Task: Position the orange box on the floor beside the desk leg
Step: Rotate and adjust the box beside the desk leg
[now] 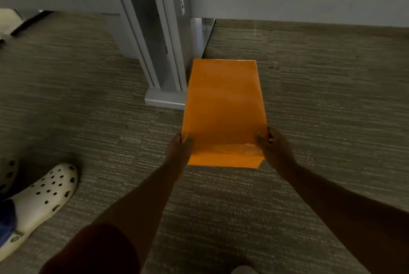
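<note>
Both hands pinch the near end of the box [223,105], one on each long edge. The left hand [180,147] has its thumb on the top face and its fingers curled under the left edge; the right hand [273,148] mirrors it on the right edge, fingers wrapped around the side. Holding the two near corners this way probably lets the person steer the far end and keep the box square as it goes down.

The box is long and flat-topped, with its near face showing below the thumbs. It points away from the person, and its left edge runs just beside the foot of the desk leg [164,96], overlapping it in this view. Whether the two touch cannot be told, nor whether the far end already rests on the carpet [332,96] or hangs just above it.

By my reading the placing is nearly done: the box is lined up along the leg, and what is left is to settle it flat and let go. A white clog [42,196] stands well off to the left, clear of the work.
</note>
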`<state>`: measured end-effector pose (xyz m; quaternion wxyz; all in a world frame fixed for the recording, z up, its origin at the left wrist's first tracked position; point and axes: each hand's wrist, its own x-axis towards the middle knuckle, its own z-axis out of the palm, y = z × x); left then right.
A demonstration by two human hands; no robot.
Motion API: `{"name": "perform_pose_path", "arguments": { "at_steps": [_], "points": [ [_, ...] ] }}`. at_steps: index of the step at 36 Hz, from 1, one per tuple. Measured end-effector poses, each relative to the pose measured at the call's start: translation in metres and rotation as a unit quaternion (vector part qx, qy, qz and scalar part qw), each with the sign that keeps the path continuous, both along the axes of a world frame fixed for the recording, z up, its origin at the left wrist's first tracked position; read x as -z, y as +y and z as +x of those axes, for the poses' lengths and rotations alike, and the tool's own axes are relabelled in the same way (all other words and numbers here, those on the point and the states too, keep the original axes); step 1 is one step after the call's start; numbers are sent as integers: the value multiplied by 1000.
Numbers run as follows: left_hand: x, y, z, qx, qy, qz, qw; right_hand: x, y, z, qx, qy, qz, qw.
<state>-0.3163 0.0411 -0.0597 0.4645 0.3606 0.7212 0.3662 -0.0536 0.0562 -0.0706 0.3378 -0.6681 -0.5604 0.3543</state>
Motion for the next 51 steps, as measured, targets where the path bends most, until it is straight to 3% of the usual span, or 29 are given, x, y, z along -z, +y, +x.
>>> {"name": "perform_pose_path", "arguments": {
  "at_steps": [13,16,20,24,26,31,51],
  "points": [
    [10,13,-27,-35,14,42,998,8,1,-22,-59,-74,-13,995],
    [10,14,-23,-104,32,0,994,7,4,-26,-53,-20,-14,998],
    [9,9,-12,-210,-57,-42,975,4,7,-32,14,176,-77,981],
    [18,-4,4,-182,-191,-65,962,4,6,-33,13,222,-141,965],
    [18,-5,6,-177,-217,-50,959,5,5,-34,-9,232,-169,958],
    [7,14,-10,-197,-199,22,960,-2,16,-42,-35,255,-224,940],
    [5,52,-24,-142,-90,31,985,-7,36,-54,6,197,-194,961]
  ]
}}
